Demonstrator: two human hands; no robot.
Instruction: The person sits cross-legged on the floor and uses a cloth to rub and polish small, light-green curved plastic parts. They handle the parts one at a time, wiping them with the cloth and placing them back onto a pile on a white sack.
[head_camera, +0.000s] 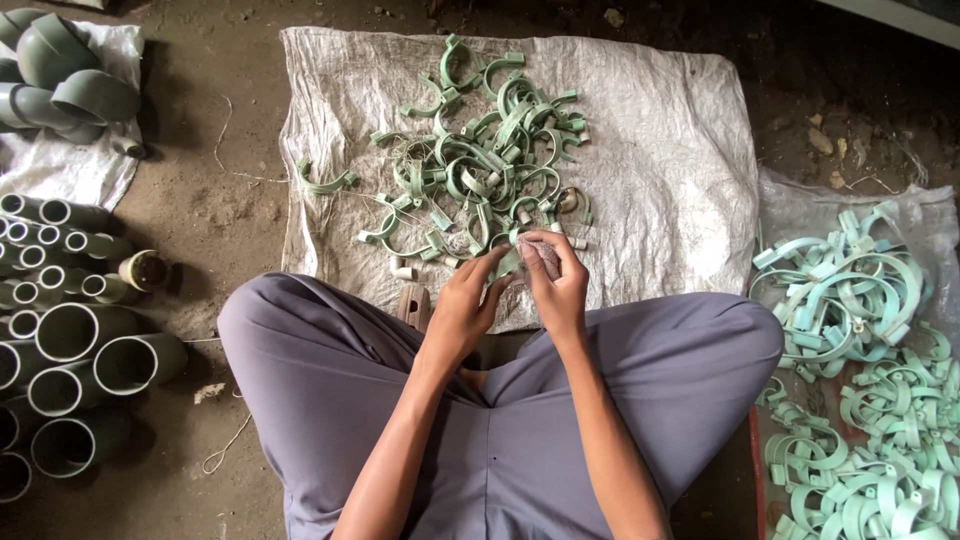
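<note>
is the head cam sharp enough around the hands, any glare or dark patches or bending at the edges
Head view: soft, even light with no glare; the left hand and right hand are slightly soft, and the green clamp between them is hard to make out; the clamp pile on the white sack is sharper; the top right ground falls dark; the pipes at the left edge look slightly bowed.

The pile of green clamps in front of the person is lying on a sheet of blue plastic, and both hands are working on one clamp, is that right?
Not quite. The head view shows the pile of green clamps lying on a white woven sack, not blue plastic. Both the left hand and right hand are on one clamp.
</note>
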